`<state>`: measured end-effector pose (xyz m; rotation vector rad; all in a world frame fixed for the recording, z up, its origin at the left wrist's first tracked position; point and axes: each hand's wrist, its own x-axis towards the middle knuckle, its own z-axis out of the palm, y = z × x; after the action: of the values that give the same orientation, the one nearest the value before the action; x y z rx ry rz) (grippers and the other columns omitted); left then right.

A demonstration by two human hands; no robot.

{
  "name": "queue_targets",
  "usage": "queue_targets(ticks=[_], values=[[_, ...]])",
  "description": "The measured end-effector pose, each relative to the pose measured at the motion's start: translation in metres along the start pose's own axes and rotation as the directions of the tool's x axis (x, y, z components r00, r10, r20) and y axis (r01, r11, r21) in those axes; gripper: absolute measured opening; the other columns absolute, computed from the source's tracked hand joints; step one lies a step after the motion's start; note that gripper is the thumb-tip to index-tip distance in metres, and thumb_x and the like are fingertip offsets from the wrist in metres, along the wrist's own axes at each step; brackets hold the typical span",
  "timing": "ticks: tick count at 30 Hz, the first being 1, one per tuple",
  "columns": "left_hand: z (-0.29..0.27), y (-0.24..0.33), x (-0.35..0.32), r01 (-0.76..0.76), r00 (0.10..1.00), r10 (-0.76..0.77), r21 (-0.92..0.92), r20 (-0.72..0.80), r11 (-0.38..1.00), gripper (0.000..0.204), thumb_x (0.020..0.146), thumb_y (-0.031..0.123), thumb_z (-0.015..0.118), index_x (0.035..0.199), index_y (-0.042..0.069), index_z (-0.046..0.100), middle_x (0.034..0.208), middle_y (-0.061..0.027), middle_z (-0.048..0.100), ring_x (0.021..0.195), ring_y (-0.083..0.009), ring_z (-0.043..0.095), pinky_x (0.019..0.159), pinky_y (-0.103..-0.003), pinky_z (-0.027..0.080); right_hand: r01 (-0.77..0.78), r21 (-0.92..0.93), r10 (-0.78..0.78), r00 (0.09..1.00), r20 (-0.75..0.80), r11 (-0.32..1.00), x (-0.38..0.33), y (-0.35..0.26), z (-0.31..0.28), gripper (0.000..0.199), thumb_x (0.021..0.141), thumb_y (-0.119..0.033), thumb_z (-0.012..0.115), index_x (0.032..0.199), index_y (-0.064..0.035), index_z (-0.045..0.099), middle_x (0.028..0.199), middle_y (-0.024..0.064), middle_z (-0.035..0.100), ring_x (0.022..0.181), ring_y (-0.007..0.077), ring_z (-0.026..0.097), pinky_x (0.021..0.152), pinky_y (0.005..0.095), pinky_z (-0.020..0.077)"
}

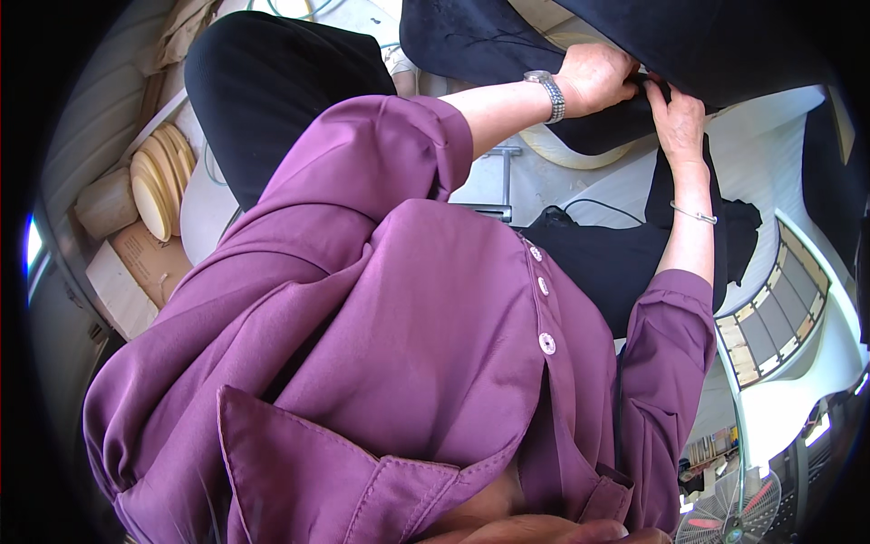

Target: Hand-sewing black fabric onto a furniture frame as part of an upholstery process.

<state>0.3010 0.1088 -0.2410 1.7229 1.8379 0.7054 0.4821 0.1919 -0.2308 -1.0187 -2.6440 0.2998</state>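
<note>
Gripping the black cloth point(725, 45) along its near edge with both hands, close together and almost touching. Closing the left hand point(594, 77) into a loose fist on a fold of that cloth, knuckles up, fingertips tucked under and hidden (a metal wristwatch point(551, 95) just behind it on the wrist). Pressing the right hand point(678, 122) on the same fold just to the right of the left, fingers bent and closed over the cloth's edge, thumb side toward the other hand, tips out of sight in the dark folds. Wearing a thin bracelet point(693, 214) on the right wrist, below the cloth's edge.

Spreading wide across the top of the view, that black cloth, with more of it hanging down under the right forearm onto a white worktop point(770, 154). Showing under the cloth's near edge, beneath the left wrist, part of a pale curved hoop point(580, 156). Trailing below the cloth, near the right forearm, a thin black cable point(603, 205).

Filling the foreground well below the cloth, a purple buttoned shirt point(408, 344), sleeves rolled to the elbows. Standing far to the left of the cloth, a stack of pale round discs point(159, 181) beside a cardboard box point(136, 263). Sitting far below the cloth at the lower right rim, a caged fan point(739, 512).
</note>
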Motion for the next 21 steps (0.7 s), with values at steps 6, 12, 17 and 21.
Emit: queue_targets(ticks=[6,12,17,21], values=[[0.005,0.002,-0.001,0.007,1.0,-0.006,0.059,-0.015,0.998,0.021,0.084,0.029,0.07,0.097,0.013,0.075,0.087,-0.0143,0.074,0.086,-0.0343,0.072,0.073,-0.046,0.057,-0.007,0.175,-0.008,0.997,0.081,0.984,-0.002,0.003,-0.002,0.031,0.089,-0.023,0.075,0.112,-0.0032,0.073,0.111,0.0223,0.071,0.107,0.0416,0.065,0.097,0.0475,0.0497],[-0.005,-0.007,-0.006,0.025,1.0,-0.027,-0.148,-0.01,0.989,0.024,0.083,0.031,0.07,0.097,0.012,0.074,0.087,-0.0155,0.074,0.086,-0.0354,0.072,0.074,-0.046,0.057,-0.03,0.099,0.017,0.992,0.126,0.995,-0.001,0.008,0.01,0.026,0.087,-0.017,0.075,0.107,-0.0014,0.071,0.105,0.0231,0.069,0.105,0.0427,0.065,0.094,0.0494,0.0506],[0.001,-0.005,-0.004,0.006,0.998,-0.012,-0.087,-0.068,0.996,0.021,0.081,0.03,0.069,0.093,0.013,0.075,0.084,-0.0141,0.073,0.083,-0.0352,0.071,0.073,-0.046,0.057,-0.017,0.07,0.014,0.999,0.039,0.997,-0.003,0.003,0.015,0.022,0.084,-0.012,0.075,0.103,-0.0023,0.07,0.105,0.0215,0.069,0.103,0.042,0.065,0.094,0.0499,0.05],[0.007,0.0,0.0,-0.053,0.994,0.057,0.041,-0.094,0.998,0.017,0.083,0.026,0.068,0.094,0.016,0.075,0.083,-0.0117,0.073,0.081,-0.0328,0.072,0.07,-0.045,0.057,0.045,0.017,-0.044,0.997,-0.071,0.999,-0.007,0.001,0.018,0.022,0.083,-0.008,0.074,0.105,-0.0045,0.07,0.108,0.0187,0.069,0.106,0.0411,0.062,0.098,0.0503,0.0472]])
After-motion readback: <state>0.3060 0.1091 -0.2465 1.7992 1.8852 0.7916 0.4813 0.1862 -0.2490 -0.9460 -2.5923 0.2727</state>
